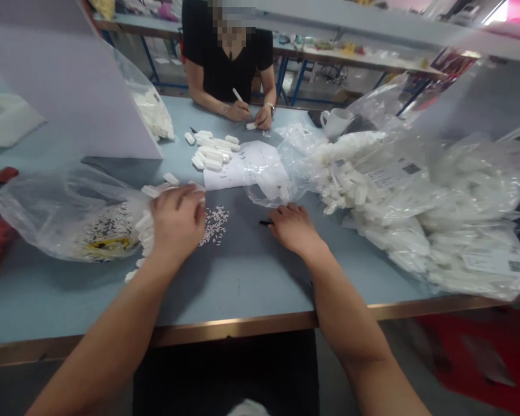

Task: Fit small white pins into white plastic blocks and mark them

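Observation:
My left hand (177,222) is above a heap of white plastic pieces (145,231), its fingers curled. Whatever lies in those fingers is hidden by the hand. Just right of it, many tiny white parts (215,225) are scattered on the table. My right hand (295,226) rests on the table with fingers bent closed. From its left side sticks the dark tip of a thin black tool (265,223); the rest is covered. Beyond my hands, more oblong white pieces (212,151) lie beside a paper sheet (225,178) with small dark marks.
A clear bag (60,214) with small dark and yellow bits lies left. Large clear bags of white parts (450,231) crowd the right, near a white mug (335,122). Across the table a person (229,63) holds a white pen-like tool (237,95). A white partition (82,75) stands left.

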Demonstrator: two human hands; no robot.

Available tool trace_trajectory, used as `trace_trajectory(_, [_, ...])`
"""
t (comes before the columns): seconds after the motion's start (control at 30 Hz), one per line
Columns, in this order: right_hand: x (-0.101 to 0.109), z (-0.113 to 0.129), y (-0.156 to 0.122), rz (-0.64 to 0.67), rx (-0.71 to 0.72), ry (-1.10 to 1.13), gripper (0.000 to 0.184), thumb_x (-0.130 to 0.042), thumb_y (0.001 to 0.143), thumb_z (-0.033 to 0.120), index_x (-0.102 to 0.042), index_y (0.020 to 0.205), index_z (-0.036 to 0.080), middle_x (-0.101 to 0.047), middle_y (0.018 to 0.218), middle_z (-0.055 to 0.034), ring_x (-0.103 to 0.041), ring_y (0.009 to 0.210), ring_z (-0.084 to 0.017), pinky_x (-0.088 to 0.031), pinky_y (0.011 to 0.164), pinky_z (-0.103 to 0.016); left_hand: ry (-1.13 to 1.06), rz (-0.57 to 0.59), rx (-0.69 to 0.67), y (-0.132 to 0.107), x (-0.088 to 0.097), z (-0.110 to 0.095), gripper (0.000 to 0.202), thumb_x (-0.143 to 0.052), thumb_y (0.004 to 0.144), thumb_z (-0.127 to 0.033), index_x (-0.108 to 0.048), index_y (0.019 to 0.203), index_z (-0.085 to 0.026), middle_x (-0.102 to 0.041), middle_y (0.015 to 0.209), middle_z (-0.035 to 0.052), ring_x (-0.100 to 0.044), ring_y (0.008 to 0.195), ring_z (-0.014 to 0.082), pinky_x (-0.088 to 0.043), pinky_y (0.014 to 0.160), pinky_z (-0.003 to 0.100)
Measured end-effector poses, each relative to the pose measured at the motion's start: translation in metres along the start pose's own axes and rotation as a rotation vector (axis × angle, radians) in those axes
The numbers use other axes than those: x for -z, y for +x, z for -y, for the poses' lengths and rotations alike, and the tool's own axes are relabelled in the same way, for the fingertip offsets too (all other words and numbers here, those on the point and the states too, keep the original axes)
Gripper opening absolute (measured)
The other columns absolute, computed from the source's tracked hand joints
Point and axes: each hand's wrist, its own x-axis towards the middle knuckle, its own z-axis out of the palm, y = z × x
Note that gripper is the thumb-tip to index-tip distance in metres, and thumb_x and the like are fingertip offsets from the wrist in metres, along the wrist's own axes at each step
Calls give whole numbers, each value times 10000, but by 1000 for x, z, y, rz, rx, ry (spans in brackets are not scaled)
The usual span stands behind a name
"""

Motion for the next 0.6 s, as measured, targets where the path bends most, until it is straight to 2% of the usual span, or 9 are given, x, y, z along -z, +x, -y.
trace_trajectory(0.13, [2, 1, 0, 17, -20, 9, 197, -544, 903, 232, -662, 1044, 160, -674, 1062, -158, -566, 1059, -305, -427, 854, -403, -60, 286, -326, 18, -28, -41, 299, -432, 914, -238, -701, 1042, -226, -685, 1180, 85, -596, 1113, 254, -441, 990, 424])
trace_trajectory(0.2, [2, 1, 0, 16, -23, 14, 211, -534, 915, 260, -658, 1055, 162, -676, 1071, -160, -586, 1044, -295, -442, 837, -386, -65, 402, -379, 38, -49, -56, 339, -404, 914, -197, -700, 1080, -208, -705, 1120, 93, -612, 1083, 252, -468, 939, 393])
trace_trajectory(0.3, [2, -2, 1, 31, -72, 9, 244, -468, 945, 261, -661, 1032, 140, -690, 1024, -166, -636, 964, -289, -463, 783, -374, -22, 569, -417, 75, -83, -73, 402, -377, 891, -124, -679, 1156, -140, -709, 1135, 134, -632, 1076, 256, -459, 914, 375])
trace_trajectory(0.37, [3, -7, 2, 27, -171, 7, 262, -438, 951, 258, -658, 1007, 127, -696, 973, -170, -663, 894, -288, -474, 730, -367, -32, 635, -481, 94, -105, -83, 411, -414, 866, -97, -683, 1170, -167, -714, 1153, 107, -639, 1085, 231, -442, 917, 330])
trace_trajectory(0.47, [4, -16, 3, -56, -344, 4, 256, -416, 946, 226, -629, 1037, 117, -687, 955, -183, -671, 883, -296, -483, 692, -364, -35, 733, -577, 113, -129, -96, 369, -551, 780, -97, -719, 1089, -209, -739, 1074, 69, -661, 1017, 219, -434, 868, 282])
trace_trajectory(0.53, [2, -22, 4, -102, -381, 11, 258, -437, 927, 195, -599, 1108, 109, -675, 1005, -197, -653, 950, -312, -491, 703, -371, -31, 755, -603, 119, -140, -101, 401, -589, 758, -125, -691, 1138, -205, -732, 1052, 86, -662, 981, 236, -435, 835, 291])
trace_trajectory(0.6, [-1, -26, 5, -90, -357, 34, 280, -475, 904, 182, -590, 1150, 116, -665, 1060, -203, -621, 1020, -324, -497, 717, -375, -44, 757, -616, 121, -148, -101, 469, -597, 761, -155, -641, 1223, -223, -712, 1077, 95, -654, 973, 242, -434, 826, 300])
